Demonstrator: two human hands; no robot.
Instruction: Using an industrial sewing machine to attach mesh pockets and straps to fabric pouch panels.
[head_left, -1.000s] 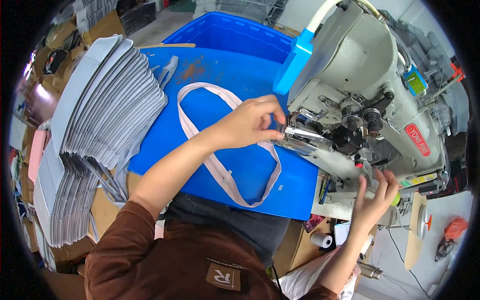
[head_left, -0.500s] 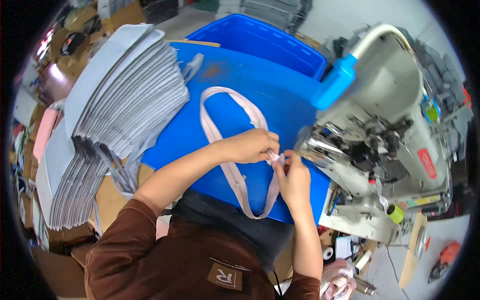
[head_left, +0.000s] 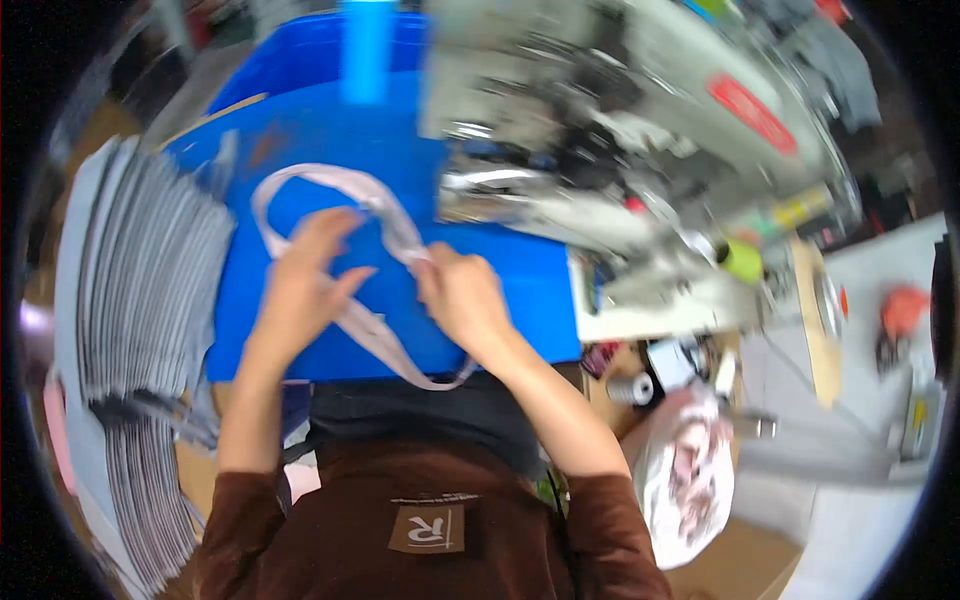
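Note:
A loop of pale pink fabric strap (head_left: 385, 345) lies on the blue table top (head_left: 520, 290). My right hand (head_left: 462, 290) is closed on the strap at the loop's right side, thumb and fingers pinching it. Over the loop's left side hovers my left hand (head_left: 308, 285), blurred by motion, its thumb and fingers spread apart with nothing seen between them. Part of the strap passes out of sight behind that hand.
A sewing machine (head_left: 640, 200) stands at the right of the table. Tall stacks of grey fabric pieces (head_left: 150, 270) rise on the left. Behind the table sits a blue bin (head_left: 285, 60). A white bag with pink pieces (head_left: 690, 480) is at the lower right.
My left hand has let go of the strap and moved left, its fingers opening. My right hand still pinches the strap. The whole view has turned toward the right.

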